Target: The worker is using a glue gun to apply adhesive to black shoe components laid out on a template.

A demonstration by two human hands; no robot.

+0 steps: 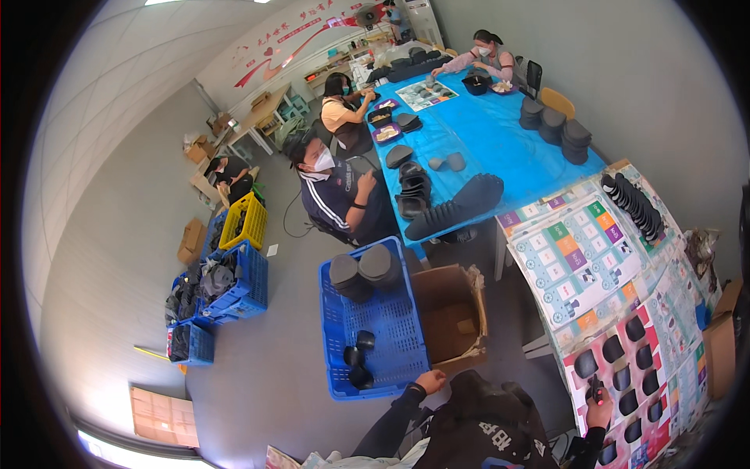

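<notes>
Left hand (430,381) fingers grip the ribbed blue plastic crate (383,324); right hand (598,400) fingers unclear.

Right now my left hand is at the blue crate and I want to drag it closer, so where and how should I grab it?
Probably by the near rim of the blue crate, where your left hand already rests at the near right corner. Hook the fingers over that edge from above and pull toward yourself. The open top leaves the rim free there, and the dark stacks sit at the far end.

Grey floor (297,367), pale grey walls (117,102) — red decoration on the far one. Long blue-covered table (500,141), bright daylight.
</notes>
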